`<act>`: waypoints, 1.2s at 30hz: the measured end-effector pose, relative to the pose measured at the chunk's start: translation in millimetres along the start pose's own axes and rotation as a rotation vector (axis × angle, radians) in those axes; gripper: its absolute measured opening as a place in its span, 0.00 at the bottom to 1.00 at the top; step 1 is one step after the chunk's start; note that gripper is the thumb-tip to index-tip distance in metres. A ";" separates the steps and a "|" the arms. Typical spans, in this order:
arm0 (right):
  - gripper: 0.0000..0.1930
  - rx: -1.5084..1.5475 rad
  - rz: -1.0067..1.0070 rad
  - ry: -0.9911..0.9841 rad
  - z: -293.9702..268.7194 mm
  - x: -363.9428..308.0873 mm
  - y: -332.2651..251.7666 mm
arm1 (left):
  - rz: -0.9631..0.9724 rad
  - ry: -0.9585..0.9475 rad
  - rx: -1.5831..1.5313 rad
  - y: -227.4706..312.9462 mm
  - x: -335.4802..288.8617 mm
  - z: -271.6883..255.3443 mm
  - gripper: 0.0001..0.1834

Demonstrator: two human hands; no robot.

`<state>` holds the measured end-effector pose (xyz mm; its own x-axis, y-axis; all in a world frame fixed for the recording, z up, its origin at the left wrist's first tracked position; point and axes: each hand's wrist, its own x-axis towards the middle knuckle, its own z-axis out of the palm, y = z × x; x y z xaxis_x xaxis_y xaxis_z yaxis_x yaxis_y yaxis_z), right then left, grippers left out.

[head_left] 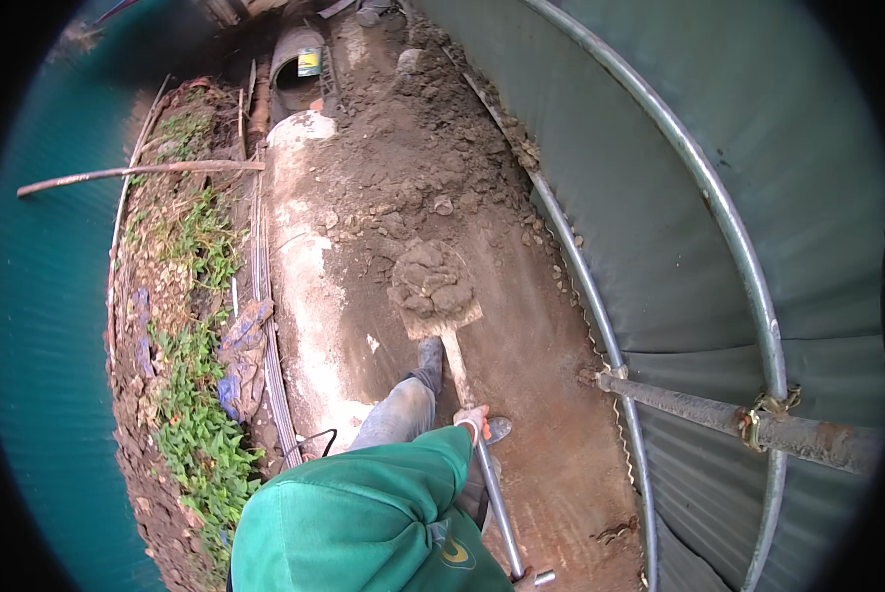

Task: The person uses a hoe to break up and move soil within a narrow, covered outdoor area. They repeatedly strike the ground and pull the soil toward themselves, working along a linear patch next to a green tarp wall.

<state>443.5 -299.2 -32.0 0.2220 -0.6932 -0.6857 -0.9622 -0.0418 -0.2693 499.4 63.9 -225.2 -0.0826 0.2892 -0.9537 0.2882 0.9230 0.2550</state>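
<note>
My left hand (pixel 476 422), in a green sleeve (pixel 363 493), is closed round the shaft of a shovel (pixel 456 365). The shovel points away from me. On its flat blade (pixel 469 318) lies a heaped lump of wet brown soil (pixel 430 283). From my hand the grey metal shaft (pixel 499 508) runs back to a short crosspiece (pixel 544 578) at the lower edge. I see no hand at that end, and my right hand is out of the picture. A grey boot (pixel 429 355) stands just behind the blade.
Loose soil (pixel 423 148) is piled ahead, near a pipe-like opening (pixel 296 79). Grey sheeting with metal tubes (pixel 729 217) lines the right, where a horizontal pole (pixel 719 412) juts. On the left are leafy plants (pixel 191 424), long thin rods (pixel 265 266) and a wooden pole (pixel 141 174).
</note>
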 end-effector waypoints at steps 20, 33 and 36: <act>0.16 -0.339 -0.778 -0.276 56.0 -107.6 -172.8 | -0.356 -0.561 -0.889 22.6 -42.2 -28.1 0.13; 0.20 -1.125 -0.823 -1.924 245.9 -578.4 86.3 | 0.647 0.622 -1.552 121.2 -62.8 -786.0 0.09; 0.15 -1.150 -1.090 -1.992 199.3 -623.4 93.5 | 0.517 0.345 -1.607 22.7 -26.8 -782.1 0.10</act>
<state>246.6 272.5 235.5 -0.3658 0.8686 -0.3342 -0.0274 -0.3690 -0.9290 -237.9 275.6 -69.0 -0.5428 0.4530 -0.7073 -0.8019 -0.0290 0.5968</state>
